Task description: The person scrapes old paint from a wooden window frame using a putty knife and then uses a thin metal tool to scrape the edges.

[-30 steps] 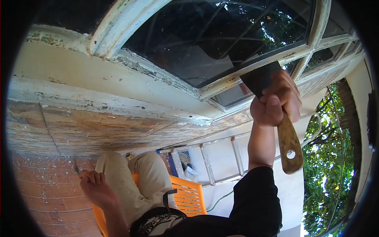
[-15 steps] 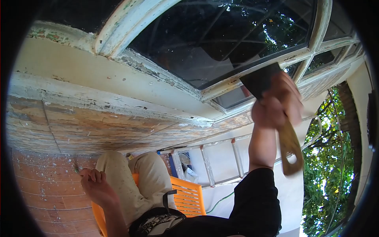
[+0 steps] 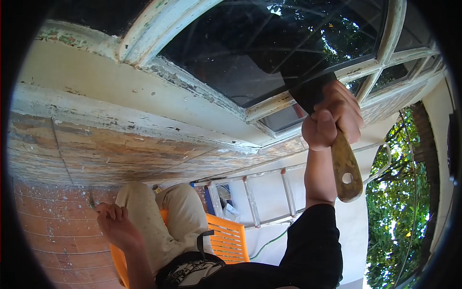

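Note:
My right hand (image 3: 337, 115) is closed around a paint scraper (image 3: 347, 166) with a worn wooden handle that has a hole near its end. Its wide dark blade (image 3: 308, 96) lies against the white window frame (image 3: 272, 106), beside the dark glass pane (image 3: 216, 58). Paint on the frame is chipped and flaking. Low on the left, my left hand (image 3: 120, 229) rests by my thigh with its fingers loosely curled in, and I see nothing held in it.
I sit on an orange plastic chair (image 3: 228, 241). A metal ladder (image 3: 250, 200) lies along the white wall behind it. Paint flakes dot the red tiled floor (image 3: 62, 231). Stone-look tiles (image 3: 106, 149) run below the window sill (image 3: 130, 123). Leafy plants (image 3: 397, 207) are at the right.
My right hand and the scraper have shifted slightly up and to the left, and the handle has swung left. My left hand has barely moved.

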{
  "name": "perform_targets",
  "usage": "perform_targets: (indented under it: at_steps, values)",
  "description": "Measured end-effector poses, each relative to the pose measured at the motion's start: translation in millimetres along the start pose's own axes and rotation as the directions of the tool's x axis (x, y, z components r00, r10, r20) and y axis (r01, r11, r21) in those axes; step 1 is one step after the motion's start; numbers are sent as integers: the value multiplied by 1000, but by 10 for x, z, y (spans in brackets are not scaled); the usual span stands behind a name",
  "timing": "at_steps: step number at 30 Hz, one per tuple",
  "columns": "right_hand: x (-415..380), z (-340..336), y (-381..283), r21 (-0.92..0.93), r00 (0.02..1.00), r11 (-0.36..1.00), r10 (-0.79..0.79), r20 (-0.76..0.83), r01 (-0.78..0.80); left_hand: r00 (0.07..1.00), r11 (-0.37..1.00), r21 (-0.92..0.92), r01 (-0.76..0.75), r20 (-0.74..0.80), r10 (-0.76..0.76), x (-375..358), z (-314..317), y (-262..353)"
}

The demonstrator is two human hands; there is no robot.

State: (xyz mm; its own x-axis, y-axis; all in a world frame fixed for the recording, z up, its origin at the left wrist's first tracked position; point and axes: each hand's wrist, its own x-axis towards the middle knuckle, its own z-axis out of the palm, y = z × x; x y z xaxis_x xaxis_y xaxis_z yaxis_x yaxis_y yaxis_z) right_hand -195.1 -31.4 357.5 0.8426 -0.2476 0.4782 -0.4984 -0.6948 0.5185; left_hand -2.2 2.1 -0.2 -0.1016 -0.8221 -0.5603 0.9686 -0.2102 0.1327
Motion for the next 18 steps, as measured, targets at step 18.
perform_targets:
  at_steps: [18]
  values:
    - [-17,-157,54,-47,996,996,76,-36,-78,998,1000,0,-15,-58,15,-10,51,7]
